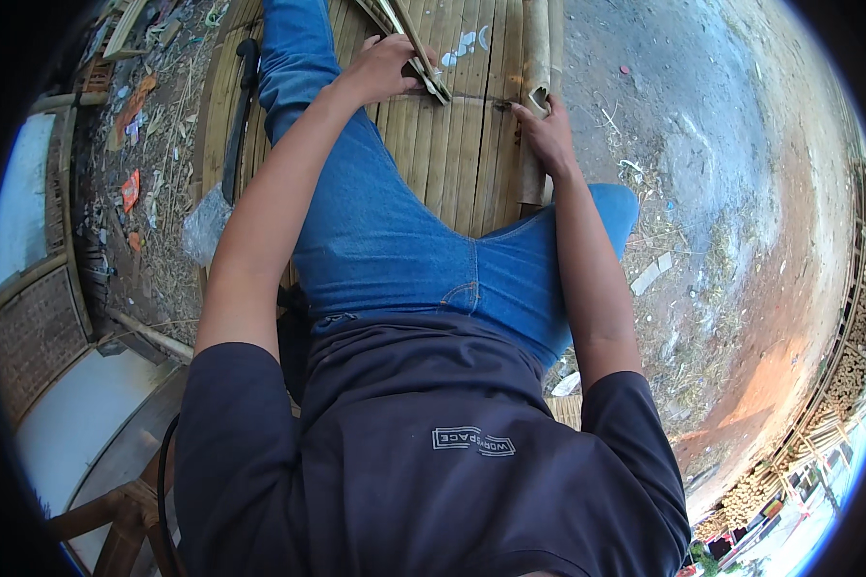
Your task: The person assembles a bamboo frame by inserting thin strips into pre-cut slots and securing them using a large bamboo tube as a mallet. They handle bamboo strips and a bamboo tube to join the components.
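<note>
Near the top centre, my left hand [385, 69] is closed around split bamboo strips [416, 43]. Their lower ends meet close to the bench slats, and their far ends run out of the top of the view. My right hand [550, 139] curls over the bamboo pole [536, 48] along the bench's right edge. Just above its fingers shows a jagged, hollow bamboo end [540, 96]. Under both hands lies the bamboo slat bench [457, 163], which I straddle. The palm side of each hand is hidden.
A long dark-handled blade [241, 115] lies along the bench's left side, beside a clear plastic bag [209, 223]. White scraps [464, 46] lie on the slats. Litter covers the ground at left. Stacked bamboo poles [818, 404] stand at far right.
</note>
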A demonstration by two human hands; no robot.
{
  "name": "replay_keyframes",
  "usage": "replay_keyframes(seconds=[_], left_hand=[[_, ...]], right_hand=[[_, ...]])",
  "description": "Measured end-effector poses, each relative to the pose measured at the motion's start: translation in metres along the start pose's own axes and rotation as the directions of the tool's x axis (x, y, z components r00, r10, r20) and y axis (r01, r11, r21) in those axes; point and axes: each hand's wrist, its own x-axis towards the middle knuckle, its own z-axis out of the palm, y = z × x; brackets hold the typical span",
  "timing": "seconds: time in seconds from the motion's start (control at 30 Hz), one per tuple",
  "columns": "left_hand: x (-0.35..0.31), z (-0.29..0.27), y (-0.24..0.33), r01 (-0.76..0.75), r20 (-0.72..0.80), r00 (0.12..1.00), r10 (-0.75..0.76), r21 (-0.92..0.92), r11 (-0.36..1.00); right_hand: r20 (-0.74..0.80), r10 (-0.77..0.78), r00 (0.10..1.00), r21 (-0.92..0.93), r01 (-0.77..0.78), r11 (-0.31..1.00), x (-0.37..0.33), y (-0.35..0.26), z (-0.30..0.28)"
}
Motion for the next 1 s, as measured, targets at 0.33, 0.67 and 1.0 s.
replay_keyframes(seconds=[0.33,0.67,1.0], left_hand=[[0.022,0.007,-0.011,-0.018,0.074,0.997,0.014,0.051,0.999],[0.038,-0.013,0.011,-0.157,0.170,0.978,0.123,0.203,0.967],[0.066,-0.057,0.062,-0.321,0.053,0.945,0.322,-0.027,0.947]], right_hand=[[0.050,0.060,0.997,0.091,-0.064,0.994,-0.011,-0.022,0.001],[0.062,0.092,0.994,0.065,-0.096,0.993,-0.013,-0.027,0.000],[0.150,0.102,0.983,0.258,-0.139,0.956,-0.017,-0.043,-0.014]])
